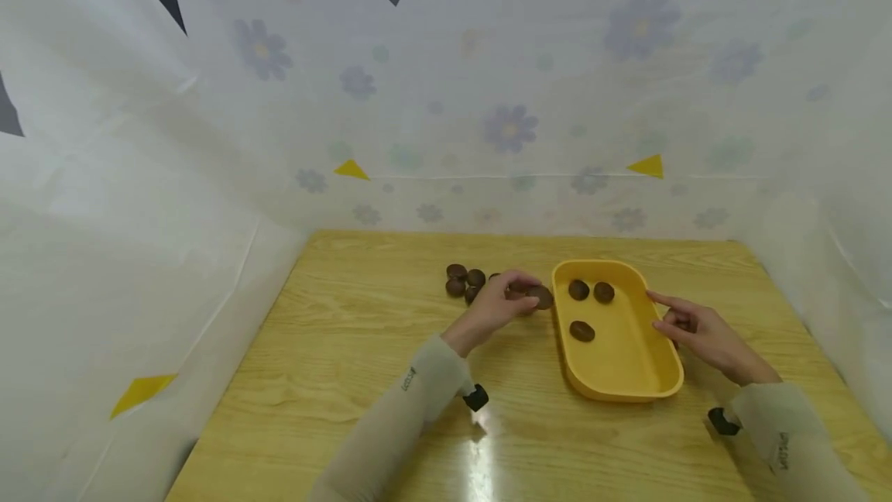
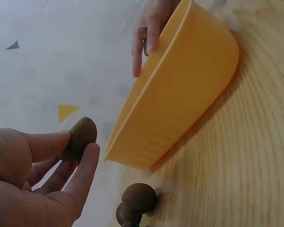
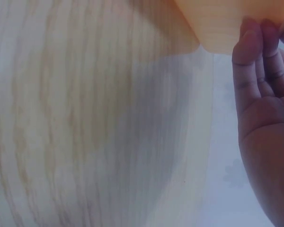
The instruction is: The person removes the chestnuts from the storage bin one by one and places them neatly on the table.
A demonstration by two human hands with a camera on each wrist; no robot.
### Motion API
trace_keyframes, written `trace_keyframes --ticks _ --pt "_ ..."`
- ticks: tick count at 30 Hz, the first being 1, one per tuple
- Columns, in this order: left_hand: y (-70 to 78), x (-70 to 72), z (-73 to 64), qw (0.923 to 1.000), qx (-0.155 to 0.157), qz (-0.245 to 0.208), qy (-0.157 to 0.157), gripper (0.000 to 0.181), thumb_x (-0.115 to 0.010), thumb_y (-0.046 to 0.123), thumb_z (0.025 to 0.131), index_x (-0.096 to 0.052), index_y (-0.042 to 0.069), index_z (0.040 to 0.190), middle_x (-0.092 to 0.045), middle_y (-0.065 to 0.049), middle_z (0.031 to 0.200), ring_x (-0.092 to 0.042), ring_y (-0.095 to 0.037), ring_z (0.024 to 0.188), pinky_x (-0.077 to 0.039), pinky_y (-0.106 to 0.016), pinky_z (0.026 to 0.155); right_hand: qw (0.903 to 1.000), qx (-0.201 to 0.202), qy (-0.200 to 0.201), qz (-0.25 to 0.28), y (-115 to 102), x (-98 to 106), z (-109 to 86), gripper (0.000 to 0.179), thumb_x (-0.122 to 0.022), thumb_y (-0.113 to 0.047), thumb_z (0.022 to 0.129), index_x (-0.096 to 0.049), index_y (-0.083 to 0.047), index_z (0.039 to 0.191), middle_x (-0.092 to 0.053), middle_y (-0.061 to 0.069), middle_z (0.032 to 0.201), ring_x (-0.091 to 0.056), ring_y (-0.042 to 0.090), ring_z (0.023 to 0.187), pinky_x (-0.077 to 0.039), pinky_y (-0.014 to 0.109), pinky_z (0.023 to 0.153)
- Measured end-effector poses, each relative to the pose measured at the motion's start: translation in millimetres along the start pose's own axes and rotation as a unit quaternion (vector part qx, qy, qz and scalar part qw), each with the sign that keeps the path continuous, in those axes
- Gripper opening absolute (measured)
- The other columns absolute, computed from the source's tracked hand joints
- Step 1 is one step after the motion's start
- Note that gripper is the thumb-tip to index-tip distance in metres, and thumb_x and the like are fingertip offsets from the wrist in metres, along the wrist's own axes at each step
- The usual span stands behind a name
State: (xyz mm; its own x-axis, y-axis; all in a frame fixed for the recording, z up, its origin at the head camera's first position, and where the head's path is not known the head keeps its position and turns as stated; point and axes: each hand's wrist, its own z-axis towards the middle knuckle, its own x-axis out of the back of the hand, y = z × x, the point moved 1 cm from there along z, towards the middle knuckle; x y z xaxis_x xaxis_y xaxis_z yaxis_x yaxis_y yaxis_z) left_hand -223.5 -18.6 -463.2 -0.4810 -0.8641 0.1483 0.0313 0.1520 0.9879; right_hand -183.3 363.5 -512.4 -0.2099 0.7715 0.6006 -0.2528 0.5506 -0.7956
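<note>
My left hand pinches a dark brown, chestnut-like piece between thumb and fingers, just left of the yellow tray. In the left wrist view, that piece looks smooth and domed, held apart from the tray's wall. Three similar brown pieces lie inside the tray. At its right side, my right hand holds the rim, with index finger and thumb over the edge. Other fingertips touch the outer wall in the right wrist view.
Several more brown pieces lie in a group on the wooden table, left of the tray and partly hidden behind my left hand. A pale flowered sheet hangs behind the table and along both sides.
</note>
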Motion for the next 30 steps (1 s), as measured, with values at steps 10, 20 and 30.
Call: trace_keyframes --ticks 10,20,30 --pt "-25.4 0.8 0.1 0.9990 0.028 0.034 0.010 0.032 -0.067 0.013 0.102 -0.067 0.011 0.134 -0.062 -0.007 0.138 -0.067 -0.015 0.108 -0.058 -0.043 0.098 1.0000 -0.002 0.001 0.003 2 0 -0.3 0.059 -0.060 -0.020 0.107 -0.038 -0.002 0.159 -0.066 0.006 0.090 -0.056 0.027 0.068 -0.046 0.036 0.056" --pt "-44.1 -3.2 2.6 0.9941 0.025 0.100 0.035 0.025 -0.072 0.012 0.099 -0.072 0.011 0.124 -0.066 -0.005 0.132 -0.060 -0.019 0.121 -0.054 -0.035 0.099 1.0000 0.001 -0.001 0.010 1 -1 -1.7 0.058 -0.059 -0.019 0.108 -0.037 -0.002 0.159 -0.066 0.007 0.090 -0.056 0.028 0.068 -0.046 0.036 0.056" --pt "-54.6 -4.4 3.4 0.9888 0.024 0.141 0.043 0.022 -0.071 0.009 0.099 -0.072 0.011 0.121 -0.053 -0.012 0.153 -0.044 -0.029 0.147 -0.037 -0.047 0.122 1.0000 -0.003 -0.002 0.007 0 0 -3.4 0.059 -0.059 -0.019 0.108 -0.037 -0.002 0.160 -0.066 0.007 0.091 -0.056 0.027 0.068 -0.046 0.036 0.057"
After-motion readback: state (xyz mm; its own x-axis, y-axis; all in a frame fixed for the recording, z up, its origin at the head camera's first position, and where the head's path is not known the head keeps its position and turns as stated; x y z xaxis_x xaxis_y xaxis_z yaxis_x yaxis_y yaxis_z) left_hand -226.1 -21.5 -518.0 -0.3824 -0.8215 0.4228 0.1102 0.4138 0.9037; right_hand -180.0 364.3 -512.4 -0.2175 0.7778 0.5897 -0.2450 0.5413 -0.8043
